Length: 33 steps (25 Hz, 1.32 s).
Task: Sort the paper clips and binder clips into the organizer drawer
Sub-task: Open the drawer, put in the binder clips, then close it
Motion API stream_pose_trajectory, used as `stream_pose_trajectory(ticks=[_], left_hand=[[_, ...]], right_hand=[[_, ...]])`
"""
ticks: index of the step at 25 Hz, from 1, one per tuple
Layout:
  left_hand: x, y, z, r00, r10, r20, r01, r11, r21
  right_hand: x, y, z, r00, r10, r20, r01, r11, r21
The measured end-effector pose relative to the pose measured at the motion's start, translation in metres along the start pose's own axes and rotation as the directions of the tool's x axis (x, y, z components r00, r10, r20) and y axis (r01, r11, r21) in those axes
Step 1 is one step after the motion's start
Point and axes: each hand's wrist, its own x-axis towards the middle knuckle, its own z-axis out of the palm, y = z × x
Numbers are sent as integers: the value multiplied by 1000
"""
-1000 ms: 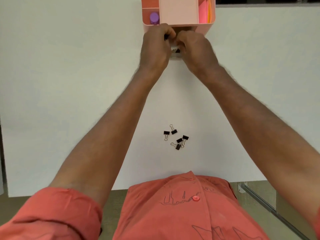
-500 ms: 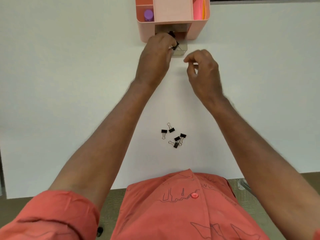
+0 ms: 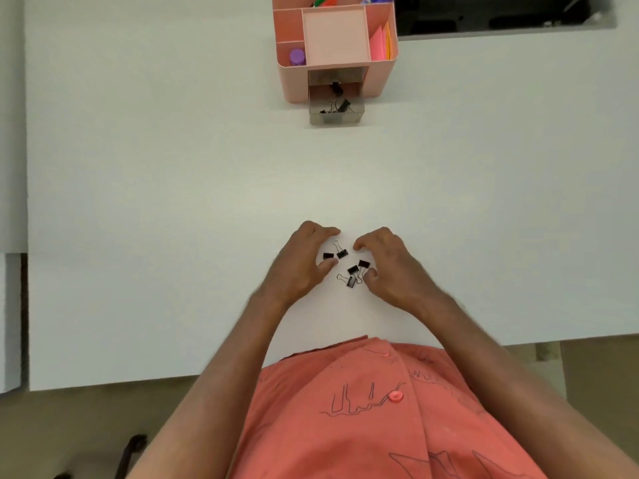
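Observation:
Several small black binder clips (image 3: 347,266) lie in a loose pile on the white table (image 3: 173,202) near its front edge. My left hand (image 3: 304,262) rests just left of the pile, fingers curved around it, thumb beside a clip, holding nothing. My right hand (image 3: 387,267) sits just right of the pile in the same cupped way, thumb touching a clip's wire handle. At the far edge stands a pink organizer (image 3: 335,46) with its clear drawer (image 3: 336,110) pulled out; a few binder clips lie inside it.
The organizer's top compartments hold a purple cap (image 3: 297,57), pink and orange sticky notes (image 3: 380,44) and pens at the back. A dark gap lies beyond the table at the top right. My orange shirt fills the bottom of the view.
Both hands have drawn back from the drawer to the front of the table and now flank the clip pile. The left hand let go of the clip it held at the drawer.

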Motion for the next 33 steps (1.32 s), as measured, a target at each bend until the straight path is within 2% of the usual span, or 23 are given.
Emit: stream_pose_trajectory(ticks=[2,4,7,10,12,13,15,18,20,22,25,28,33], left_hand=[[-8,5,5,998,8,62,-13,997,74],[-8,10,8,998,10,64,-19,990,139],[-4,15,9,999,-9,43,1,982,191],[-2,17,9,999,-43,10,40,979,202],[-2,18,12,999,-32,-23,36,977,210],[-3,19,14,999,-17,-45,27,975,220],[-4,18,19,996,5,-87,16,970,244],[-3,17,23,991,-6,-133,37,972,232],[-4,16,24,993,-27,-111,48,980,192],[-4,16,25,997,-40,-66,52,982,182],[-3,19,28,996,-35,-80,52,975,218],[-2,21,32,991,-32,-133,62,970,233],[1,28,31,989,-51,-135,80,973,216]], right_hand=[[-4,1,5,999,-47,25,48,996,-74],[-3,3,8,997,-77,-19,74,991,-111],[2,7,4,996,-49,-80,42,996,-77],[1,8,-2,985,88,-150,-64,985,158],[-1,7,-7,963,233,-134,-168,912,375],[-1,7,-7,955,266,-134,-187,885,426],[-6,8,-4,955,237,-179,-149,904,401],[-13,2,12,985,62,-164,-29,980,198],[-17,-4,27,993,16,-114,-12,999,35],[-17,-8,36,992,17,-124,-24,998,-52],[-11,-9,35,981,15,-195,-6,999,44],[-4,-5,28,981,32,-192,-6,991,134],[5,-3,17,986,8,-164,8,995,98]])
